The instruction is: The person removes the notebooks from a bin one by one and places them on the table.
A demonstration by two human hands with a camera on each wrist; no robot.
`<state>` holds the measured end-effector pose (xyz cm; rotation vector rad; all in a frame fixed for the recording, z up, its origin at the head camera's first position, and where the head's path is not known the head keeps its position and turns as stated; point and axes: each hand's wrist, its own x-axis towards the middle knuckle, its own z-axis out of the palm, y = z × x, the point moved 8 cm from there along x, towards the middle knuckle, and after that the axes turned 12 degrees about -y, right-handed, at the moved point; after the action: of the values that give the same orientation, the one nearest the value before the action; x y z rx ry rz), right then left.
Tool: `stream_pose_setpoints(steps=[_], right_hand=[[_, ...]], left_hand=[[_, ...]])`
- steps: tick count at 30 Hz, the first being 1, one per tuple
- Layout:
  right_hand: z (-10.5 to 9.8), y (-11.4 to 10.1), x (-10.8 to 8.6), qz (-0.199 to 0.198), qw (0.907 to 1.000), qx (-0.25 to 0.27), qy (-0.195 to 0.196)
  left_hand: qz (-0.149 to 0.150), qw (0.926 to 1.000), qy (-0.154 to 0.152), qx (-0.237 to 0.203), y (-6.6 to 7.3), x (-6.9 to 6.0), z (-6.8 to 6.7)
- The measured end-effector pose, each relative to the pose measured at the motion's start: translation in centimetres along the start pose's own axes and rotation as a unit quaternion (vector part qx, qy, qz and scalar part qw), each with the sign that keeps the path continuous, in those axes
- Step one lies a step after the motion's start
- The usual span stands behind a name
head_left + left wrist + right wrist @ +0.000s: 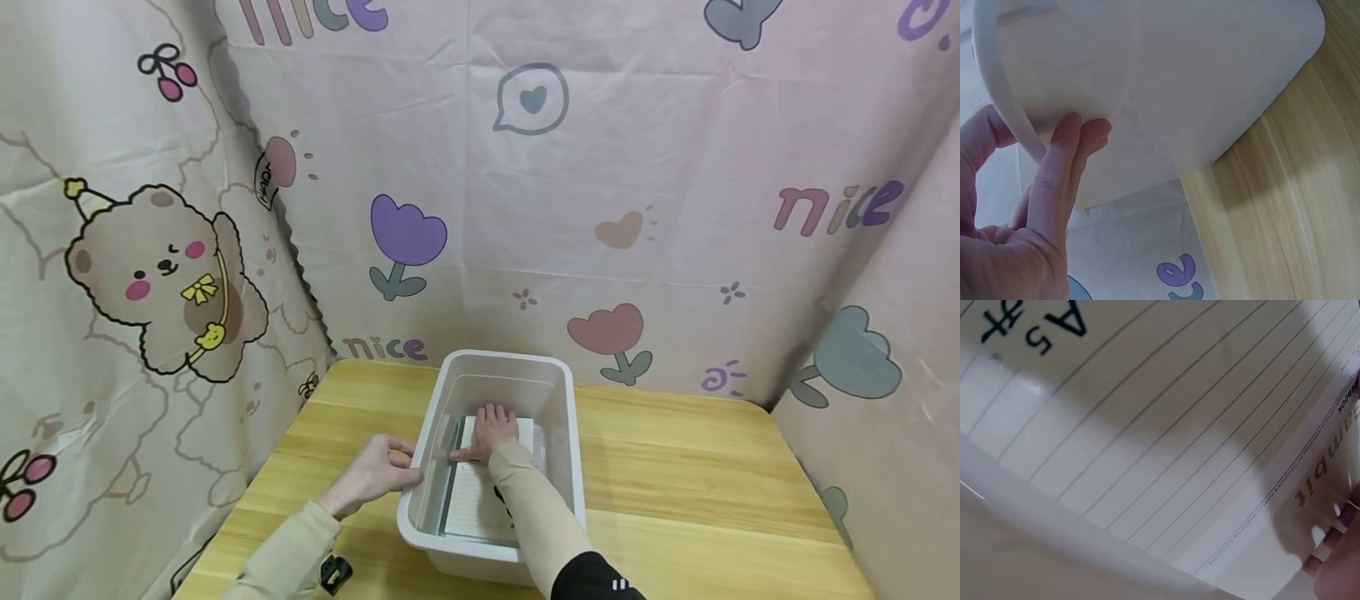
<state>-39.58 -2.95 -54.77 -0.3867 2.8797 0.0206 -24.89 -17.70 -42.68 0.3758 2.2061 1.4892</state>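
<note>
A white plastic bin (573,433) stands on the wooden table. My left hand (375,475) holds its left rim; in the left wrist view the thumb and fingers lie on either side of the bin's edge (1007,119). Inside the bin, my right hand (495,435) rests on a pale, lined notebook (468,500), fingers spread over its far part. In the right wrist view the notebook cover (1166,425) shows ruled lines and "A5" print, with fingertips (1329,540) at the lower right. A greyish strip runs along the notebook's left side; whether something lies beneath is unclear.
The wooden table (697,467) extends to both sides of the bin. A small black object (336,573) is by my left sleeve. Printed cloth (525,183) hangs behind the table and along both sides.
</note>
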Motion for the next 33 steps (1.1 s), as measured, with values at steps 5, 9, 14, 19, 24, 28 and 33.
stream_pose_setpoints(steps=[5,9,14,19,24,28,33], right_hand=[[-0.4,-0.3,-0.2,-0.010,0.9997,-0.019,0.008],[-0.6,-0.5,0.0,-0.014,0.9992,-0.036,0.007],[-0.8,-0.6,-0.1,-0.015,0.9990,-0.040,0.012],[-1.1,-0.6,-0.2,-0.023,0.9989,-0.031,0.025],[-1.3,-0.4,-0.4,-0.034,0.9989,-0.013,0.028],[-1.3,-0.1,-0.3,-0.037,0.9989,0.005,0.029],[-2.1,0.2,-0.5,-0.028,0.9982,0.025,0.047]], left_hand=[[-0.005,1.0000,0.006,-0.001,-0.1,0.0,0.0],[-0.009,0.9999,0.009,0.000,-0.2,0.0,-0.1],[-0.008,0.9999,0.011,0.000,-0.1,0.0,-0.1],[-0.009,0.9999,0.010,-0.002,-0.1,0.0,-0.1],[-0.008,0.9999,0.008,-0.004,-0.1,0.0,-0.1],[-0.009,0.9999,0.006,-0.008,-0.2,-0.1,0.0],[-0.013,0.9998,0.010,-0.007,-0.3,-0.1,-0.1]])
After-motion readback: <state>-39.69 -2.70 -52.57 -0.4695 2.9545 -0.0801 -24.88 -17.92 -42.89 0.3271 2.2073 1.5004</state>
